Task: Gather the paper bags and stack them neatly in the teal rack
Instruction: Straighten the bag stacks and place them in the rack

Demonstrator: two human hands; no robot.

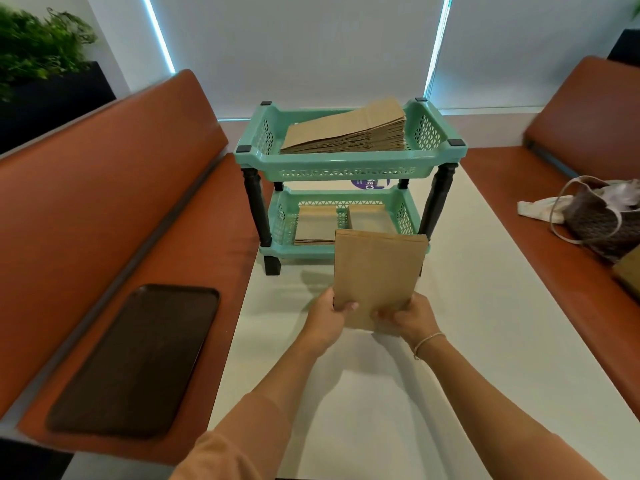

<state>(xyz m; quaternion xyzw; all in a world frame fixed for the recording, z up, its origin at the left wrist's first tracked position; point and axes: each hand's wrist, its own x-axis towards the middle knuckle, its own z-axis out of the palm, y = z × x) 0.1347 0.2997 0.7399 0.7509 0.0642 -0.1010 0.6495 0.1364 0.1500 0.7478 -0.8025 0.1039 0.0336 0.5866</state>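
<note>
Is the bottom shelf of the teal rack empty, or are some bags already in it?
Not empty. The bottom shelf holds two low piles of paper bags, side by side.

Peach sleeves (242,434) pushed up, thin beaded bracelet (427,342) on right wrist

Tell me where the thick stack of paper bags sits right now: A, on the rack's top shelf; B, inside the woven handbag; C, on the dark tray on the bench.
A: the thick stack of paper bags lies slanted in the top shelf of the teal rack.
</note>
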